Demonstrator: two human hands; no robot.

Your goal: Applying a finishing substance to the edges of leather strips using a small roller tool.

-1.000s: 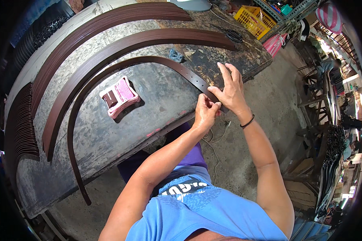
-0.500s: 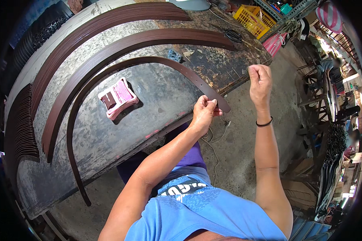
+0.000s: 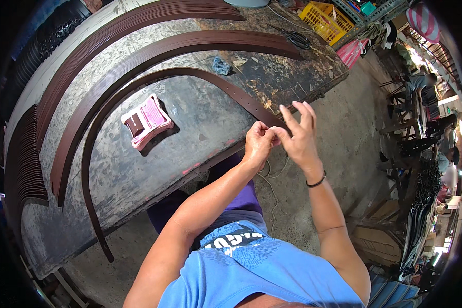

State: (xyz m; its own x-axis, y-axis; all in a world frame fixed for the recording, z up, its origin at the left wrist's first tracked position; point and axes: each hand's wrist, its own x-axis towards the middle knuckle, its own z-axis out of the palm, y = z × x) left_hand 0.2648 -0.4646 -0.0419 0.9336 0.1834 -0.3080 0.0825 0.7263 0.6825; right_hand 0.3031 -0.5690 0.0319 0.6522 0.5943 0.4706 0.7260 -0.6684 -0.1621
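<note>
A single dark brown leather belt strap arcs across the table, its punched end reaching over the near right edge. My left hand is closed in a pinch at that end, just off the table. Beside it, my right hand has its fingers spread upward, with the thumb touching the left fingertips. The strap's tip is largely hidden behind my hands. Whether a small item lies between thumb and fingertips is too small to tell. A bundle of pink-and-white labels or cards with a brown patch lies inside the strap's curve.
Stacked brown straps curve behind, with another stack farther back and more straps at the left. Scissors, a blue wad and a yellow crate are at the far right. People sit in the right background.
My right hand has come down and left from its raised pinch to meet my left hand, and its fingers have spread. My left hand keeps its grip on the strap end.
</note>
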